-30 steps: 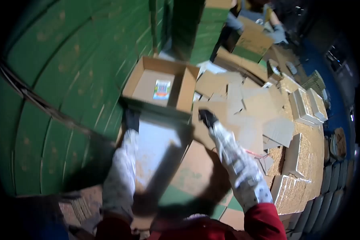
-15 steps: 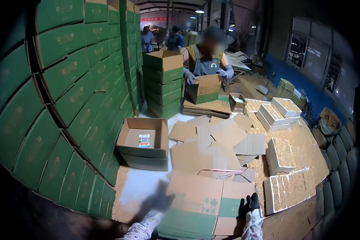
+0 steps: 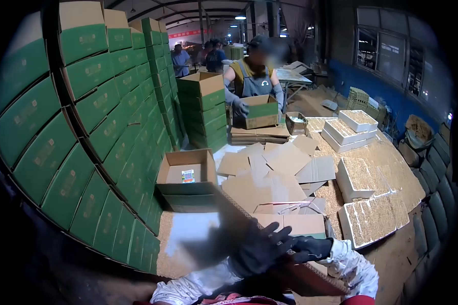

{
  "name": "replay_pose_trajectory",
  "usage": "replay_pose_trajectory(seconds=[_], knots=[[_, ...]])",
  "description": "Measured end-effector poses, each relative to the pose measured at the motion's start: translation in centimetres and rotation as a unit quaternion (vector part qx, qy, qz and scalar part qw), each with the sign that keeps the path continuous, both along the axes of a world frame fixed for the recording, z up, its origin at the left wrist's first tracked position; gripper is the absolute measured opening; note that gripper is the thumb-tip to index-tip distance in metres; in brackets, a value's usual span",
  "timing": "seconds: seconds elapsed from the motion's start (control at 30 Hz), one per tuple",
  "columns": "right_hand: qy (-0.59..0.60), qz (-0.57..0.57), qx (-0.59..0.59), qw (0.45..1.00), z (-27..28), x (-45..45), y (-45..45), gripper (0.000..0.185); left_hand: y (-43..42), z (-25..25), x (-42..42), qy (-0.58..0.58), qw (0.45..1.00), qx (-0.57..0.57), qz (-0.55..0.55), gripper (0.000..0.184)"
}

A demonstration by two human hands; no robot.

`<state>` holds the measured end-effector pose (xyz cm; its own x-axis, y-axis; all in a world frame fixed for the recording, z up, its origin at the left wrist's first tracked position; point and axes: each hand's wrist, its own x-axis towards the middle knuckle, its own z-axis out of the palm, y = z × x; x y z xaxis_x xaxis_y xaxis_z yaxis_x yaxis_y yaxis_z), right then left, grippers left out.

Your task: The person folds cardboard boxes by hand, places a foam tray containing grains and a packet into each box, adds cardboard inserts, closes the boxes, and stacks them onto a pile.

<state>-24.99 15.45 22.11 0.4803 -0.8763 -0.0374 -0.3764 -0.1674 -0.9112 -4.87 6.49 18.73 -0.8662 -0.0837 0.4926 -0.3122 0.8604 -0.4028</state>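
Note:
A flattened cardboard box (image 3: pixel 234 208) stands tilted on edge in front of me, its long raw edge slanting down to the right. My left hand (image 3: pixel 257 250), in a dark glove, lies across its upper edge with the fingers spread. Close beside it, my right hand (image 3: pixel 312 248), also gloved, is closed over the same edge; its fingertips are partly hidden. Beneath lie more flattened boxes (image 3: pixel 305 223) with green printing. An opened box (image 3: pixel 188 190) with a QR-code card (image 3: pixel 188 176) inside stands to the left.
Stacked green cartons (image 3: pixel 104 112) form a wall at left. Loose cardboard sheets (image 3: pixel 264 185) cover the middle. White foam trays (image 3: pixel 374 218) of tan grainy material stand at right. Across from me, a co-worker (image 3: pixel 254 76) in gloves handles a box (image 3: pixel 262 113).
Both my hands have come together from the flat stack's sides, and a flattened box is now raised on edge. The co-worker's box has turned and lowered slightly. The view has shifted.

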Motion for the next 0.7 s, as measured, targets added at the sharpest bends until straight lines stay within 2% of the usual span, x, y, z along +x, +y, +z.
replay_pose_trajectory(seconds=[0.03,0.07,0.1,0.13,0.17,0.2,0.23,0.27,0.3,0.33,0.37,0.4,0.43,0.47,0.5,0.57,0.6,0.63,0.67,0.7], knots=[[-0.082,0.027,0.032,0.996,-1.4,0.5,-1.3,0.047,-0.2,-0.6,0.5,0.041,0.994,0.091,-0.053,0.058],[-0.015,0.042,-0.019,0.999,-1.1,0.8,-2.1,0.049,-0.4,-1.2,0.9,0.081,0.974,0.177,-0.112,0.059],[0.052,0.057,-0.069,0.995,-0.6,1.0,-2.8,0.050,-0.5,-0.9,1.5,0.079,0.975,0.175,-0.110,0.059],[0.013,0.011,0.034,0.999,0.8,1.1,-2.9,0.069,-0.7,-0.4,2.3,0.092,0.965,0.194,-0.148,0.060],[-0.026,-0.041,0.110,0.993,0.6,0.4,-3.5,0.073,-0.9,0.3,3.1,0.105,0.953,0.215,-0.184,0.061],[0.097,-0.108,0.094,0.985,2.0,0.1,-4.2,0.078,-1.1,1.1,3.9,0.118,0.939,0.237,-0.220,0.062],[0.083,-0.117,0.011,0.990,2.7,-0.6,-4.6,0.082,-1.3,2.0,4.8,0.133,0.922,0.259,-0.257,0.063],[0.114,-0.127,-0.019,0.985,3.8,-1.6,-5.1,0.083,-1.7,3.1,5.6,0.147,0.903,0.279,-0.293,0.065],[0.084,-0.123,-0.058,0.987,3.8,-3.3,-5.9,0.082,-2.2,5.1,6.8,0.105,0.897,0.284,-0.321,0.059],[0.129,-0.139,-0.137,0.972,4.4,-5.0,-6.3,0.081,-2.7,7.0,8.0,0.062,0.889,0.291,-0.347,0.054],[0.083,-0.188,-0.138,0.969,4.5,-6.8,-6.6,0.069,-1.8,8.4,8.8,-0.019,0.916,0.280,-0.288,0.051],[0.276,-0.251,-0.240,0.896,3.9,-6.9,-6.1,0.064,-1.0,9.7,9.6,-0.103,0.933,0.258,-0.229,0.049],[0.455,-0.297,-0.330,0.772,3.4,-6.9,-5.6,0.058,0.0,9.6,9.7,-0.162,0.956,0.228,-0.089,0.054],[0.449,-0.255,-0.469,0.716,4.1,-5.9,-4.9,0.048,-0.2,9.7,8.7,-0.201,0.939,0.278,-0.011,0.061],[0.417,-0.211,-0.473,0.747,5.8,-4.3,-4.2,0.045,-0.5,9.9,7.6,-0.236,0.916,0.317,0.072,0.069],[0.366,-0.153,-0.417,0.818,4.4,-4.0,-4.1,0.038,-1.6,9.0,6.1,-0.106,0.949,0.297,0.013,0.074],[0.331,-0.047,-0.298,0.894,4.3,-3.9,-4.7,0.035,-2.1,7.5,4.9,-0.088,0.969,0.230,0.014,0.076],[0.287,0.061,-0.167,0.941,4.1,-3.6,-5.2,0.032,-2.6,5.2,3.2,-0.069,0.984,0.165,0.013,0.077],[0.321,0.067,-0.236,0.915,3.3,-2.6,-5.0,0.025,-2.7,2.1,2.0,-0.082,0.974,0.213,0.014,0.076],[0.414,0.036,-0.260,0.872,3.2,-1.9,-4.8,0.021,-2.5,0.1,1.2,-0.095,0.975,0.191,0.060,0.074]])
